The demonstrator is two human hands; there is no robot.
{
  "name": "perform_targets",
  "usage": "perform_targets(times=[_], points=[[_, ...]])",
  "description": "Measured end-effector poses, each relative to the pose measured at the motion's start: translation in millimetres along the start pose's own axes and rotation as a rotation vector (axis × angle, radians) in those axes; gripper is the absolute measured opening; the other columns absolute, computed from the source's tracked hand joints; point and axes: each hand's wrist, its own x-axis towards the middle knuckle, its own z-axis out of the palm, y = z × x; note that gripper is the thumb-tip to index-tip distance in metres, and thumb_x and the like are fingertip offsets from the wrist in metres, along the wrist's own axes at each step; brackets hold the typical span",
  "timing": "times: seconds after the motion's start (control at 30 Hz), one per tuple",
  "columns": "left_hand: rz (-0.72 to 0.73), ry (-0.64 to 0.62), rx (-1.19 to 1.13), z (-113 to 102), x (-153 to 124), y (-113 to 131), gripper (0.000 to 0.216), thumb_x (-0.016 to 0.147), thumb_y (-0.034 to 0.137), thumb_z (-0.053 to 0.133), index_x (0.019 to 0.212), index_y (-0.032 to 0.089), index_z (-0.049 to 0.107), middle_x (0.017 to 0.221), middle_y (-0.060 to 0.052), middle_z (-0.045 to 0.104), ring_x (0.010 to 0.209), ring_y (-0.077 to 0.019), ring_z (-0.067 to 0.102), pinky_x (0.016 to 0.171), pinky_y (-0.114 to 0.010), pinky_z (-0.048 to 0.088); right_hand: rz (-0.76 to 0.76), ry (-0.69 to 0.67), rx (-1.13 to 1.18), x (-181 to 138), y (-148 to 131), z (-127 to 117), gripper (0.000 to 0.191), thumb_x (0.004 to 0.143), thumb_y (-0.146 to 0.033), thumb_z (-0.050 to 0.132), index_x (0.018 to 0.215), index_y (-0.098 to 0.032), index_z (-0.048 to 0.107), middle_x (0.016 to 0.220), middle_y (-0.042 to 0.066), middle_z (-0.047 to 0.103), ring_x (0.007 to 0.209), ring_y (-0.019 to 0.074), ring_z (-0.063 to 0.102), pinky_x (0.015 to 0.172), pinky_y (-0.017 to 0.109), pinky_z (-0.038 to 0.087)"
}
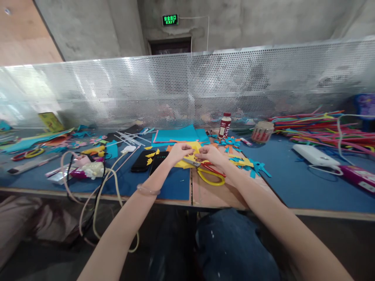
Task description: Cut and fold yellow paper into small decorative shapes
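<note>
Between my two hands is a small piece of yellow paper [195, 146], pinched at both sides. My left hand [179, 152] grips its left side, and my right hand [211, 154] has fingers closed on the right side. Just below them lie scissors [211, 177] with yellow and red handles, their blades pointing left over more yellow paper [184, 164]. Yellow scraps [150, 155] rest on and around two dark phones beside my left hand. Cut blue and orange paper pieces [231, 145] sit past my right hand.
A stack of blue sheets [178, 134] lies behind my hands, with a bottle [225, 125] and a clear jar [263, 132] to its right. Looped cables [117, 183] hang over the left table edge. A perforated metal screen [164, 91] borders the back. Coloured pipe cleaners [313, 128] lie right.
</note>
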Motion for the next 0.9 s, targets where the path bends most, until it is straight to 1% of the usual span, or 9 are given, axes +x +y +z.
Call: perform_targets(times=[0.07,0.17,0.33,0.4,0.47,0.53,0.67,0.8,0.9], points=[[0.009,-0.001,0.02,0.0,-0.7,0.8,0.029,0.065,0.035,0.068,0.08,0.01,0.063,0.07,-0.006,0.066,0.065,-0.0138,0.06,0.059,-0.024,0.044,0.021,-0.04,0.012,-1.3,0.0,-1.8,0.037,0.052,-0.041,0.078,0.064,-0.015,0.055,0.059,0.001,0.061,0.058,0.0162,0.062,0.06,0.029,0.052],[0.011,-0.012,0.055,0.1,-1.2,1.3,0.029,0.067,0.035,0.066,0.081,0.011,0.064,0.07,-0.006,0.067,0.064,-0.0134,0.059,0.056,-0.023,0.041,0.0,-0.074,-0.015,-2.5,0.6,-5.6,0.035,0.057,-0.044,0.075,0.066,-0.015,0.057,0.063,0.001,0.062,0.064,0.0172,0.063,0.062,0.029,0.052],[0.019,-0.068,0.021,1.4,-0.6,0.4,0.026,0.066,0.031,0.066,0.082,0.01,0.064,0.071,-0.006,0.067,0.066,-0.0137,0.061,0.062,-0.024,0.044,-0.002,-0.074,-0.137,-3.9,-1.5,-11.8,0.036,0.058,-0.047,0.073,0.067,-0.014,0.06,0.064,0.0,0.061,0.062,0.0157,0.061,0.057,0.026,0.051],[0.014,-0.081,0.021,2.2,-1.1,1.0,0.025,0.066,0.03,0.067,0.081,0.01,0.065,0.072,-0.007,0.067,0.067,-0.0145,0.062,0.063,-0.024,0.045,-0.031,-0.08,-0.193,-5.4,-5.0,-12.3,0.037,0.06,-0.049,0.071,0.068,-0.015,0.059,0.062,-0.001,0.058,0.061,0.0141,0.059,0.054,0.024,0.05],[0.004,-0.102,0.026,3.1,-2.2,2.2,0.025,0.066,0.03,0.067,0.081,0.01,0.065,0.072,-0.007,0.068,0.068,-0.0153,0.062,0.062,-0.024,0.045,-0.058,-0.063,-0.233,-6.9,-9.6,-11.4,0.037,0.061,-0.05,0.07,0.067,-0.015,0.059,0.058,-0.003,0.055,0.057,0.0123,0.056,0.051,0.023,0.049],[-0.005,-0.125,0.023,4.0,-3.3,3.5,0.025,0.066,0.03,0.067,0.082,0.01,0.065,0.073,-0.007,0.068,0.069,-0.0157,0.063,0.061,-0.024,0.046,-0.051,-0.025,-0.245,-8.0,-14.1,-9.9,0.037,0.06,-0.049,0.072,0.066,-0.015,0.058,0.055,-0.003,0.053,0.054,0.0112,0.054,0.051,0.023,0.049],[-0.009,-0.126,0.022,4.7,-4.3,5.5,0.024,0.067,0.029,0.067,0.082,0.01,0.064,0.071,-0.007,0.068,0.067,-0.0144,0.062,0.059,-0.022,0.045,0.002,-0.002,-0.212,-8.0,-17.3,-8.5,0.037,0.057,-0.046,0.076,0.069,-0.014,0.06,0.06,-0.001,0.059,0.055,0.0121,0.057,0.054,0.025,0.052],[-0.007,-0.156,0.043,4.1,-3.7,6.0,0.024,0.066,0.03,0.067,0.08,0.01,0.065,0.072,-0.006,0.067,0.067,-0.0137,0.061,0.06,-0.022,0.045,-0.061,0.001,-0.214,-5.3,-12.4,-12.8,0.035,0.064,-0.046,0.071,0.078,-0.015,0.063,0.071,0.003,0.066,0.062,0.0143,0.062,0.056,0.025,0.053],[-0.025,-0.177,0.052,4.6,-3.5,6.1,0.026,0.066,0.033,0.068,0.08,0.011,0.066,0.073,-0.006,0.067,0.066,-0.0134,0.061,0.06,-0.022,0.045,-0.095,0.014,-0.217,-2.6,-7.8,-16.6,0.034,0.066,-0.044,0.071,0.079,-0.014,0.063,0.07,0.005,0.067,0.061,0.0145,0.062,0.056,0.025,0.054]])
